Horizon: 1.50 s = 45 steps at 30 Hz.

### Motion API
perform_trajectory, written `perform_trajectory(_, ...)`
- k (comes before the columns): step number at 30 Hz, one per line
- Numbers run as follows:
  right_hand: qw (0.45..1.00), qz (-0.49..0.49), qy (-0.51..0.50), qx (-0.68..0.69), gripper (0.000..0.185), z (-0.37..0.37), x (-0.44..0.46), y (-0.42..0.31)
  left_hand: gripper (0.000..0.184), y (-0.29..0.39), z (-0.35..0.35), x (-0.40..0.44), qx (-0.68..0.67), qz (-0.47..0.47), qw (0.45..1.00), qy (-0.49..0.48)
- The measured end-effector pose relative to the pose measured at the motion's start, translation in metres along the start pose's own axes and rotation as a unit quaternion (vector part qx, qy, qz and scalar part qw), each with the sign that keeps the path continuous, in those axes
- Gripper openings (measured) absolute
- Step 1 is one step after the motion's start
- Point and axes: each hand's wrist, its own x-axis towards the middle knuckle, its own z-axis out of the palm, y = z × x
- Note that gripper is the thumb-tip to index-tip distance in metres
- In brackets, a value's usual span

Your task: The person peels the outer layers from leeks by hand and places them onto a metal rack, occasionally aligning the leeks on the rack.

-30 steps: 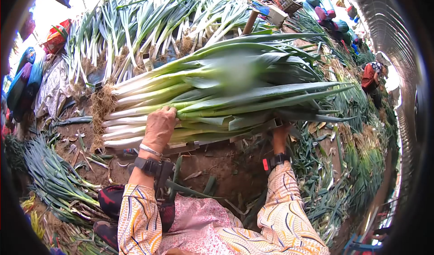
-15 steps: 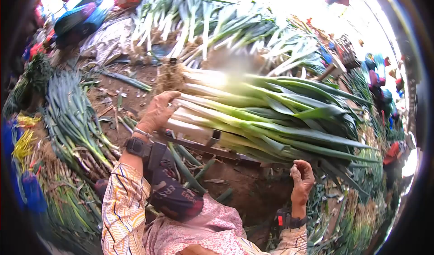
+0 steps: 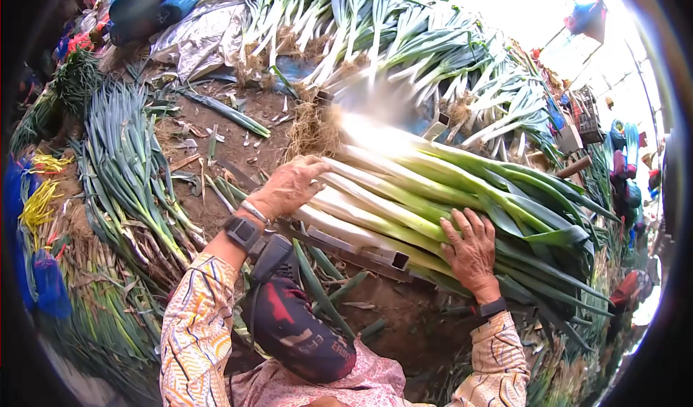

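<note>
A thick bundle of leeks (image 3: 433,190) lies across a metal frame (image 3: 346,247) in front of me, roots at the left and green leaves at the right. My left hand (image 3: 292,185) is at the white root end, its thumb and fingers closed about the nearer stems. The farther leeks' shaggy roots (image 3: 312,129) stick out beyond it. On the near side of the bundle, my right hand (image 3: 471,252) lies palm down where the stems turn green, fingers spread. A bright blur covers some of the upper stems.
Many loose leeks (image 3: 404,42) are spread along the back. Another leek pile (image 3: 126,161) lies at the left, near yellow ties (image 3: 43,206). A single leek (image 3: 227,112) rests on the soil. At the far right stands a dark crate (image 3: 588,114).
My right hand has moved from the air beside the bundle onto the leeks, opening from a pinched shape. My left hand stays at the root end. The view has shifted.
</note>
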Motion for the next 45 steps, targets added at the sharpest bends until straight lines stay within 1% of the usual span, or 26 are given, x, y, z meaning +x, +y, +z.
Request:
perform_trajectory(6, 1.0, -0.008, -0.004, 0.0, 0.046, 0.012, 0.007, 0.01, 0.031, 0.009, 0.03, 0.024, 0.0, 0.08, 0.995, -0.068)
perform_trajectory(10, 1.0, -0.006, -0.002, -0.001, 0.045, 0.017, 0.01, 0.014, 0.027, 0.01, 0.062, 0.039, -0.004, 0.113, 0.993, -0.046)
perform_trajectory(14, 1.0, -0.002, 0.001, -0.003, 0.045, 0.017, 0.007, 0.014, 0.022, 0.025, 0.075, 0.051, -0.057, 0.143, 0.988, -0.018)
perform_trajectory(15, 1.0, -0.002, 0.002, -0.002, 0.045, 0.018, 0.009, 0.012, 0.021, 0.028, 0.068, 0.052, -0.069, 0.121, 0.99, -0.011)
perform_trajectory(18, 1.0, -0.005, 0.007, -0.006, 0.044, 0.02, 0.009, 0.013, 0.02, 0.0, 0.062, 0.046, -0.001, 0.056, 0.996, 0.069)
perform_trajectory(19, 1.0, -0.004, 0.006, -0.007, 0.044, 0.02, 0.009, 0.014, 0.021, -0.006, 0.058, 0.039, 0.03, 0.037, 0.997, 0.059)
perform_trajectory(22, 1.0, -0.002, 0.006, -0.002, 0.044, 0.02, 0.009, 0.014, 0.023, -0.003, 0.066, 0.02, 0.017, 0.038, 0.996, 0.073)
perform_trajectory(23, 1.0, -0.002, 0.006, 0.0, 0.044, 0.019, 0.01, 0.014, 0.019, -0.001, 0.073, 0.02, 0.025, 0.056, 0.992, 0.114)
perform_trajectory(26, 1.0, 0.003, 0.016, 0.008, 0.043, 0.02, 0.01, 0.014, 0.014, 0.0, 0.082, 0.025, 0.108, 0.089, 0.985, 0.098)
perform_trajectory(27, 1.0, 0.006, 0.018, 0.014, 0.043, 0.019, 0.011, 0.015, 0.008, 0.002, 0.083, 0.025, 0.148, 0.109, 0.976, 0.118)
perform_trajectory(30, 0.999, 0.015, 0.027, 0.026, 0.041, 0.019, 0.012, 0.014, 0.004, 0.002, 0.08, 0.022, 0.173, 0.128, 0.972, 0.095)
perform_trajectory(31, 0.999, 0.015, 0.03, 0.025, 0.041, 0.02, 0.012, 0.014, 0.004, 0.002, 0.081, 0.023, 0.178, 0.145, 0.968, 0.103)
perform_trajectory(35, 0.999, 0.014, 0.033, 0.022, 0.04, 0.019, 0.012, 0.014, 0.006, 0.001, 0.083, 0.029, 0.185, 0.153, 0.967, 0.079)
perform_trajectory(38, 0.999, 0.018, 0.034, 0.022, 0.04, 0.019, 0.012, 0.014, 0.007, 0.001, 0.074, 0.028, 0.141, 0.144, 0.979, 0.012)
perform_trajectory(39, 0.999, 0.019, 0.035, 0.022, 0.04, 0.019, 0.011, 0.013, 0.01, 0.005, 0.066, 0.029, 0.121, 0.139, 0.983, -0.018)
perform_trajectory(40, 0.999, 0.018, 0.038, 0.023, 0.04, 0.019, 0.011, 0.013, 0.011, 0.009, 0.056, 0.026, 0.018, 0.097, 0.994, -0.05)
perform_trajectory(41, 0.999, 0.018, 0.041, 0.024, 0.04, 0.019, 0.011, 0.014, 0.012, 0.018, 0.038, 0.022, -0.085, 0.053, 0.992, -0.081)
perform_trajectory(42, 0.999, 0.017, 0.045, 0.026, 0.04, 0.02, 0.01, 0.014, 0.013, 0.027, 0.021, 0.017, -0.186, 0.008, 0.976, -0.111)
perform_trajectory(43, 0.998, 0.018, 0.047, 0.024, 0.04, 0.02, 0.009, 0.013, 0.016, 0.034, 0.004, 0.01, -0.256, -0.033, 0.961, -0.099)
perform_trajectory(44, 0.998, 0.016, 0.051, 0.023, 0.04, 0.02, 0.008, 0.014, 0.013, 0.041, -0.012, -0.001, -0.296, -0.053, 0.951, -0.065)
perform_trajectory(45, 0.998, 0.013, 0.055, 0.024, 0.04, 0.02, 0.009, 0.013, 0.014, 0.049, -0.03, -0.017, -0.298, -0.071, 0.951, -0.031)
